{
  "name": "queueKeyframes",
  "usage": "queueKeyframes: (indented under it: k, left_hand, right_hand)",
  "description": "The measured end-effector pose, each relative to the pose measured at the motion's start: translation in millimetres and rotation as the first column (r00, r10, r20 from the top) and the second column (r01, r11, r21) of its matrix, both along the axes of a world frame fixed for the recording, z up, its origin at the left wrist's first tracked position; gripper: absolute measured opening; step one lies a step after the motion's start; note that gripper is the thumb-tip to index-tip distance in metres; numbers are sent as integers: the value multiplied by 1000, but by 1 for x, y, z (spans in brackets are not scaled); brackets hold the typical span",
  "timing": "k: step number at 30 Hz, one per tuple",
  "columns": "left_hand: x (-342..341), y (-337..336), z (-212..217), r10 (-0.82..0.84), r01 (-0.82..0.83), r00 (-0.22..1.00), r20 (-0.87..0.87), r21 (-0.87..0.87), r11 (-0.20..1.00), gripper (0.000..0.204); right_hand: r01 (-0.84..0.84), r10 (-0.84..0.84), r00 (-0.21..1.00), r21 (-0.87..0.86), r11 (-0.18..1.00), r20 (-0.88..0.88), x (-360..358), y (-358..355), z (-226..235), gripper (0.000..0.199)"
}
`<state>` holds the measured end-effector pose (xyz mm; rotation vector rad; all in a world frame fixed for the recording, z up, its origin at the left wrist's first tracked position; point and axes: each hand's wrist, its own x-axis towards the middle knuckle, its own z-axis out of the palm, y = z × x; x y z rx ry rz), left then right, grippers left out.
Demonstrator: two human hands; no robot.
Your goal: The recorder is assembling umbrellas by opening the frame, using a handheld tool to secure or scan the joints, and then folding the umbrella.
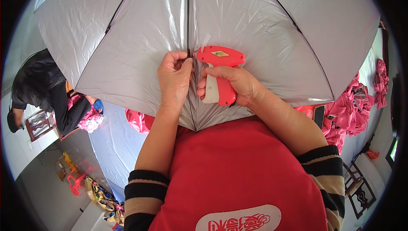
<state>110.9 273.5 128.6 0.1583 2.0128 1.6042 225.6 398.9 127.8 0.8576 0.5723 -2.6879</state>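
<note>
An opened umbrella canopy (148, 40), silvery on its inner side, spreads across the upper view with its near corner against my red apron (238, 159). My left hand (175, 76) pinches the black middle rib (188, 23) and the cloth at its lower end. In my right hand (238, 80) is a red and white tagging gun (221, 57), my fingers wrapped round its handle. The gun's tip points left, close to the left fingertips at the rib. Whether the needle enters the cloth is too small to tell.
Bundles of pink folded cloth (350, 110) lie at the right, beside a dark phone-like object (318, 116). More pink cloth (138, 120) shows under the canopy. At the left a person in black (38, 91) bends over. A red chair (76, 184) stands behind on the floor.
</note>
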Motion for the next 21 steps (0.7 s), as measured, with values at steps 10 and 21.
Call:
queueKeyframes:
  k: [10, 21]
  left_hand:
    - [-3, -1, 5, -1, 2, 999, 40, -18, 1000, 14]
    - [-8, -4, 1, 16, -21, 994, 109, 46, 999, 15]
  right_hand:
    - [34, -43, 998, -155, 987, -54, -6, -4, -8, 22]
    - [5, -31, 992, -208, 978, -121, -3, -2, -12, 22]
